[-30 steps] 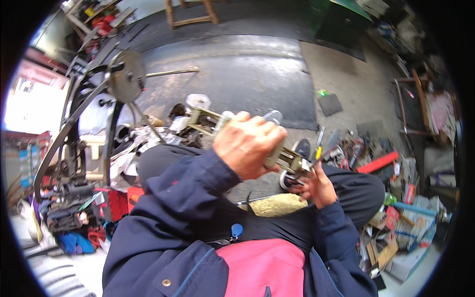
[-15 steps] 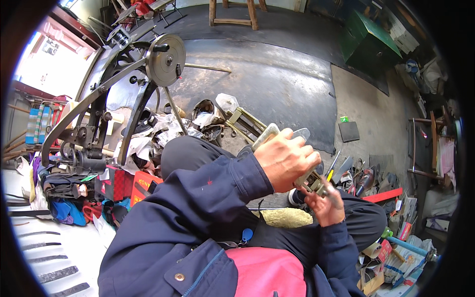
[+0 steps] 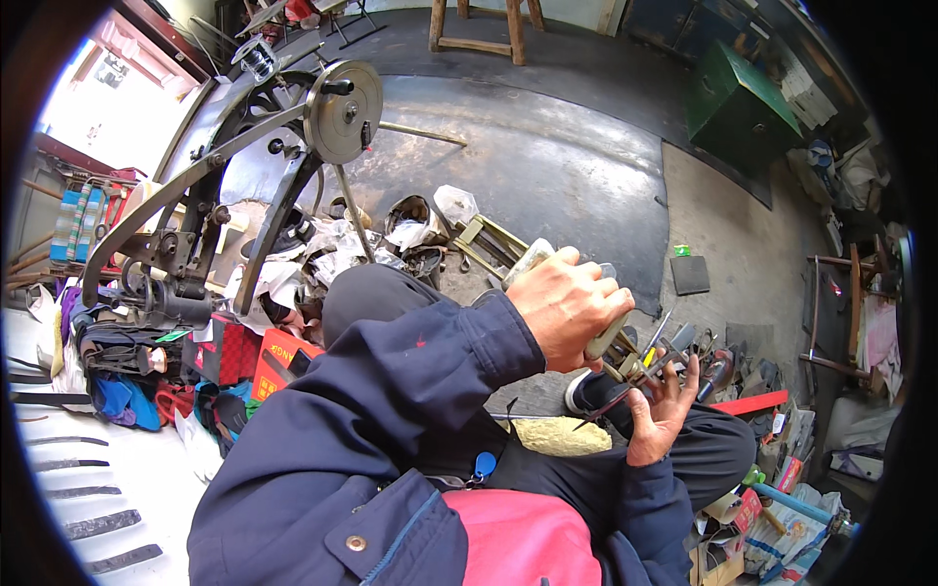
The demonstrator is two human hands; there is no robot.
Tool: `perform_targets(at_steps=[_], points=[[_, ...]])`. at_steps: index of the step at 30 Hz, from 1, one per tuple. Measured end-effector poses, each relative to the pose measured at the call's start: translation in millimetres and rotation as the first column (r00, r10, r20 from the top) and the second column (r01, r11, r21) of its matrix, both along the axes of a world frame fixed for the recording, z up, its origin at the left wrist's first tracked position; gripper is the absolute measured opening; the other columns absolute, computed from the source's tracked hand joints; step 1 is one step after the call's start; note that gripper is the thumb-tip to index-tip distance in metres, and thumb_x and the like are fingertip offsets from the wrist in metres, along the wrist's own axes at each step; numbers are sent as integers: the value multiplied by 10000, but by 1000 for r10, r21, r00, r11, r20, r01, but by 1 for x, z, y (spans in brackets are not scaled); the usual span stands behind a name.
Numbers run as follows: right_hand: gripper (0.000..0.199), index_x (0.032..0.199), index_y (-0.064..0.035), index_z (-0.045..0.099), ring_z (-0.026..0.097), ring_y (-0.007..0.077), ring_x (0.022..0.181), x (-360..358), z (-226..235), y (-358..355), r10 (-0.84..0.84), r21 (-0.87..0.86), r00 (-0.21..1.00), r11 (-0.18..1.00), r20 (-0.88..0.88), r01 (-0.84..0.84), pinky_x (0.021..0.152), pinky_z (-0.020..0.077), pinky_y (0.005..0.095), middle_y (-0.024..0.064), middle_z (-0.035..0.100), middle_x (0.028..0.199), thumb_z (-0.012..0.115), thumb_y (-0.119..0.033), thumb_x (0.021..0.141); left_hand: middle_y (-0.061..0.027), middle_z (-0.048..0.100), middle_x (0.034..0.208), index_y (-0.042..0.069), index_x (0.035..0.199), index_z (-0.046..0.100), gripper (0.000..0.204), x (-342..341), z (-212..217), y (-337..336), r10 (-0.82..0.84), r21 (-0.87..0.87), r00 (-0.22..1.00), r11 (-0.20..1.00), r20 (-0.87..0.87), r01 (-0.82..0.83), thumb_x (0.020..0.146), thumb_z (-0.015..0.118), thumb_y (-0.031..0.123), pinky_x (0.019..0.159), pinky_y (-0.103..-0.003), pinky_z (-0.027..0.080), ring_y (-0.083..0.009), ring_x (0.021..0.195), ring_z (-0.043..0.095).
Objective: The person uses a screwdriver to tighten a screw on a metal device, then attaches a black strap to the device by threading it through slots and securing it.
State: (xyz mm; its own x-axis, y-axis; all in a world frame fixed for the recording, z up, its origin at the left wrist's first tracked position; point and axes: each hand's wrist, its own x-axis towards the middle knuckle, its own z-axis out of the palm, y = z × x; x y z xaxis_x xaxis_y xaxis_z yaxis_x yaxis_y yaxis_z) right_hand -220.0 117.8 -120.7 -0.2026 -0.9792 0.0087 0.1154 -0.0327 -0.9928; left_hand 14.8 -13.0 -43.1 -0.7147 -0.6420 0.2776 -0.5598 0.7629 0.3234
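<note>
My left hand (image 3: 570,305) is closed over a pale oblong block (image 3: 606,332) mounted on a long metal frame (image 3: 493,237) that slants across my lap. My right hand (image 3: 662,415) is just below the frame's near end. Its fingers are spread against the metal parts (image 3: 657,359) there. A thin dark pointed blade (image 3: 598,410) sticks out to the left from under its thumb. Both arms wear dark blue sleeves, and my knees in dark trousers lie under the frame.
A black treadle machine with a grey wheel (image 3: 342,110) stands at the left, with crumpled bags and cans at its foot. Several blades (image 3: 88,488) lie on a white surface at lower left. A green metal box (image 3: 735,98) and scattered tools (image 3: 743,391) are at the right.
The view has swung, so the hands now sit lower and further right in the picture. My left hand stays closed on the block and my right hand stays at the frame's near end.
</note>
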Motion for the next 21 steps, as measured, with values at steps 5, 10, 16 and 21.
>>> perform_targets(at_steps=[5,10,16,21], points=[[813,1569,-86,262,643,221,1089,-11,-2,0,-3,290,968,954,251,-72,818,560,308,146,602,1316,659,28,869,-16,669,955,103,1110,629,671,0,1,0,-4,10,1000,1000,7,4,606,894,457,805,-367,470,-205,921,672],[628,1453,-72,462,632,196,1098,-6,-8,-4,154,246,988,957,6,-151,823,546,309,124,622,1262,615,74,861,-22,668,955,99,1117,627,680,2,2,-1,-4,16,1000,1000,18,4,612,887,474,806,-369,467,-206,923,671],[323,1258,-27,634,640,206,1049,-20,-34,-17,-84,-133,816,991,-572,9,817,534,292,123,638,1234,555,18,948,-24,668,955,102,1117,626,673,2,2,-1,-35,22,999,999,35,34,620,886,473,805,-372,467,-208,922,670],[565,1183,32,653,673,235,696,-46,-58,-5,156,535,914,768,374,-350,567,555,338,137,702,994,502,-487,1021,-24,670,958,102,1114,624,666,2,-1,-1,-6,21,1000,1000,6,6,618,893,456,808,-377,469,-209,925,671]])
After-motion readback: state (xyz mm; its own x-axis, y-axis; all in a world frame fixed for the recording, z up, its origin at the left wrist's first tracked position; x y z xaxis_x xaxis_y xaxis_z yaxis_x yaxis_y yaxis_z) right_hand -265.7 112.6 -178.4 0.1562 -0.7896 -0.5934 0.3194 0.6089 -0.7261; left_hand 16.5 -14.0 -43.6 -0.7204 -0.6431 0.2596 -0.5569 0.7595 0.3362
